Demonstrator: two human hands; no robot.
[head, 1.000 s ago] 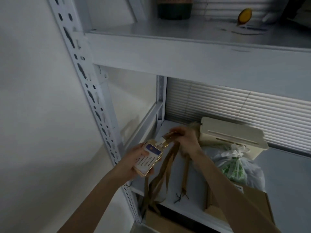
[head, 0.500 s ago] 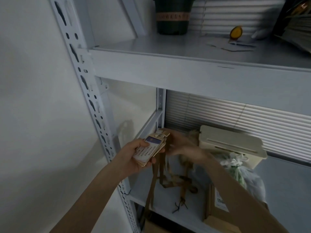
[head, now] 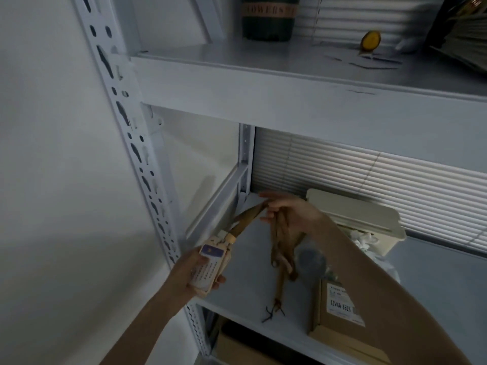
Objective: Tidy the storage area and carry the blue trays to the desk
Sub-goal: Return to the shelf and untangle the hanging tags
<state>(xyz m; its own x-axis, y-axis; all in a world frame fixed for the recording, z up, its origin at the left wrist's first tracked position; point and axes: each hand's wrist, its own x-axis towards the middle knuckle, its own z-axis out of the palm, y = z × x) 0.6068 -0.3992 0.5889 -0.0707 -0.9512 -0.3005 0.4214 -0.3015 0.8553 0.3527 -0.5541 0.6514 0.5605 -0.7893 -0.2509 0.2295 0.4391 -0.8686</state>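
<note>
My left hand [head: 189,275] grips a stack of card badges [head: 210,267] at the front left corner of the lower shelf [head: 250,288] of a white metal rack. Brown lanyard straps [head: 279,248] run from the badges up to my right hand [head: 290,212], which pinches them above the shelf; their loose ends hang down to the shelf surface. No blue tray is in sight.
A cream plastic box [head: 355,219], a tied plastic bag [head: 366,241] and a cardboard box [head: 340,312] with a label stand on the lower shelf to the right. The upper shelf [head: 263,64] holds a dark green pot [head: 267,17] and a small yellow object [head: 370,40]. A slotted upright [head: 131,154] stands at left.
My right hand has pulled the lanyard straps up and back, away from the badges, stretching one strap taut. My left hand with the badges has dropped slightly lower.
</note>
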